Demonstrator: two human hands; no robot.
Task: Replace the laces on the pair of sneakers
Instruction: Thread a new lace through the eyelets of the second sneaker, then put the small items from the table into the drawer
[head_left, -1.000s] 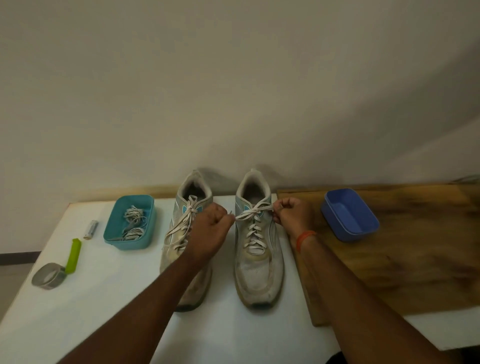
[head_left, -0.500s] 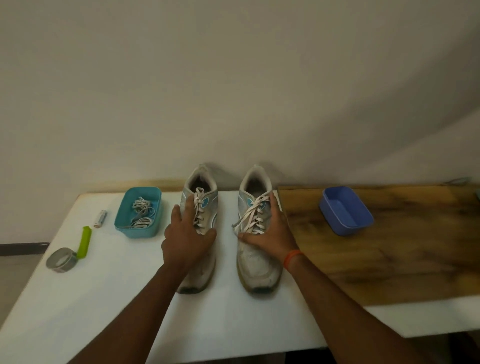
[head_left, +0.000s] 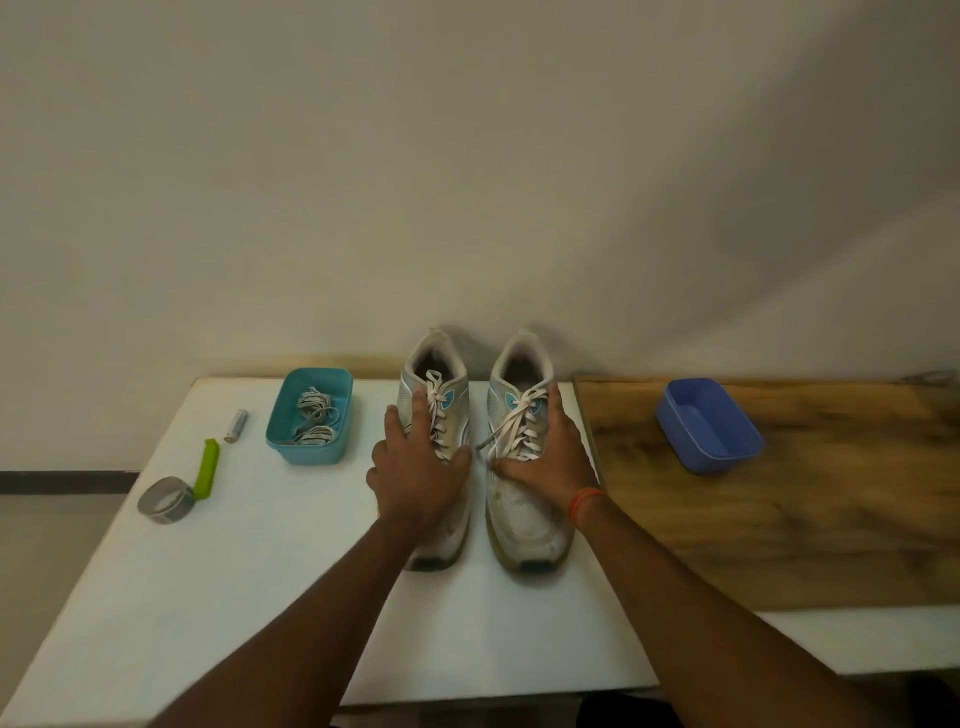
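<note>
On the white tabletop (head_left: 260, 597), pushed against a plain pale wall (head_left: 467, 156), a wooden board (head_left: 779, 519) covers the right side. Both sneakers stand side by side at the middle, toes toward the person, heels near the wall. The left sneaker (head_left: 441, 545) lies under the left hand (head_left: 415, 478), whose fingers are spread flat along its outer side beside the laces. The right hand (head_left: 550, 457) rests likewise on the right sneaker (head_left: 524, 530), fingers extended and relaxed, thumb across the vamp. Neither hand pinches a lace. The right sneaker's lace (head_left: 511, 426) looks loose, an end trailing toward the gap between the shoes.

Judging from this, the person is steadying the pair before working a lace; holding one shoe firmly while drawing the lace out eyelet by eyelet would probably keep it from sliding.

A teal tub (head_left: 291, 447) left of the shoes holds coiled laces (head_left: 314, 421). A blue tub (head_left: 727, 457) sits on the board. Farther left lie a tape roll (head_left: 166, 501), a green clip (head_left: 208, 467) and a small battery (head_left: 236, 426).
</note>
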